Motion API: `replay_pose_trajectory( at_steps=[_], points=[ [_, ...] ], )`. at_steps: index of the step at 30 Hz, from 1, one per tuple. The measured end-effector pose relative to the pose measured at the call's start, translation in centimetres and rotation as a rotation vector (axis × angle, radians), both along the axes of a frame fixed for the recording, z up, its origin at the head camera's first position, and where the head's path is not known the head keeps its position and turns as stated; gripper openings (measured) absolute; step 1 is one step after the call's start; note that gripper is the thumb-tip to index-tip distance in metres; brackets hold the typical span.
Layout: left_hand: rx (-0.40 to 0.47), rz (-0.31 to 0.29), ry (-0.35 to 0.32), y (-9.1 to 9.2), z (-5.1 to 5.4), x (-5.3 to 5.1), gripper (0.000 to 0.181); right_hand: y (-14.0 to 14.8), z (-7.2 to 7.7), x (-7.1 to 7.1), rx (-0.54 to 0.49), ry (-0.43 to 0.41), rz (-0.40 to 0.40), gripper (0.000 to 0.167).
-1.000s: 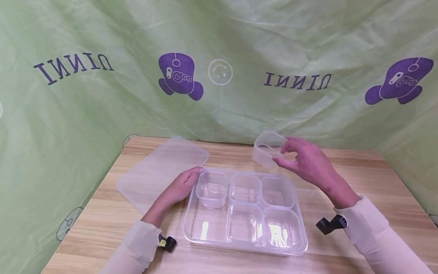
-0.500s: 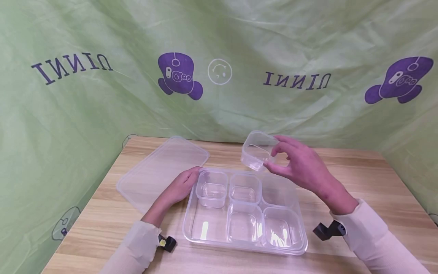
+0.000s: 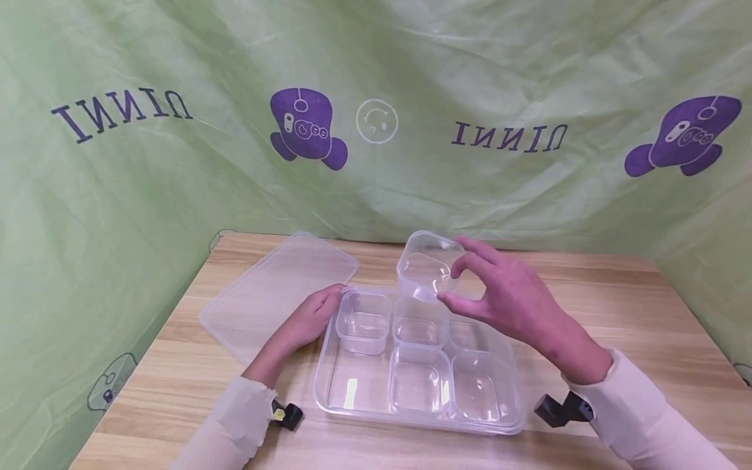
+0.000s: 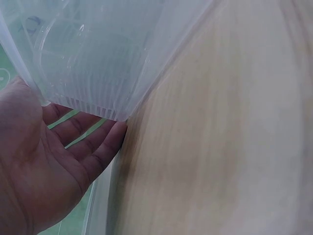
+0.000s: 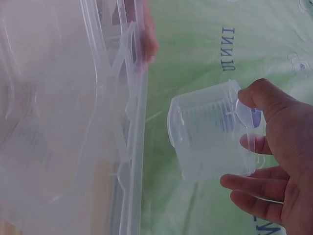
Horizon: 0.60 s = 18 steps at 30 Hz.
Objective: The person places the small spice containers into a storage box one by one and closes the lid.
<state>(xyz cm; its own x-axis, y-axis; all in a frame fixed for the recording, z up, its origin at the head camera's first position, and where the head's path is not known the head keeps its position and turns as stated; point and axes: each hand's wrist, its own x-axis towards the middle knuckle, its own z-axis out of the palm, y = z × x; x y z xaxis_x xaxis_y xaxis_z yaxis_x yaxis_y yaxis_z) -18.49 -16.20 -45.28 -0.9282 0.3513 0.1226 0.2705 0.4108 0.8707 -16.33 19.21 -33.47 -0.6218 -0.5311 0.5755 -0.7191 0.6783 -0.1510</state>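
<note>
A clear square cup (image 3: 424,264) is pinched between the thumb and fingers of my right hand (image 3: 505,294), raised above the back edge of a large clear tray (image 3: 355,385). The right wrist view shows the same cup (image 5: 210,134) held at its side by my right hand (image 5: 279,152). Several similar cups sit in the tray, one (image 3: 363,323) at its back left corner. My left hand (image 3: 308,320) grips the tray's back left corner; in the left wrist view the fingers of that hand (image 4: 58,156) curl under the clear plastic.
A flat translucent lid (image 3: 276,287) lies on the wooden table (image 3: 617,313) at the left, partly behind my left forearm. A green printed cloth (image 3: 411,189) hangs behind the table.
My right hand has carried the cup leftward, from behind the tray's right part to behind its middle. My left hand stays at the tray's corner.
</note>
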Motion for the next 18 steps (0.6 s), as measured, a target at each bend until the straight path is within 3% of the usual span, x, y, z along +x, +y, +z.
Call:
replay_pose_trajectory(
  at_steps=[9,18],
  points=[
    [-0.010,-0.006,0.005,0.0,0.3,-0.1,0.041,-1.1,-0.2,0.9,-0.013,0.055,0.082,0.032],
    [-0.009,0.002,-0.006,-0.1,0.3,0.0,0.042,-2.3,-0.6,1.6,0.004,0.057,0.156,0.033]
  ],
)
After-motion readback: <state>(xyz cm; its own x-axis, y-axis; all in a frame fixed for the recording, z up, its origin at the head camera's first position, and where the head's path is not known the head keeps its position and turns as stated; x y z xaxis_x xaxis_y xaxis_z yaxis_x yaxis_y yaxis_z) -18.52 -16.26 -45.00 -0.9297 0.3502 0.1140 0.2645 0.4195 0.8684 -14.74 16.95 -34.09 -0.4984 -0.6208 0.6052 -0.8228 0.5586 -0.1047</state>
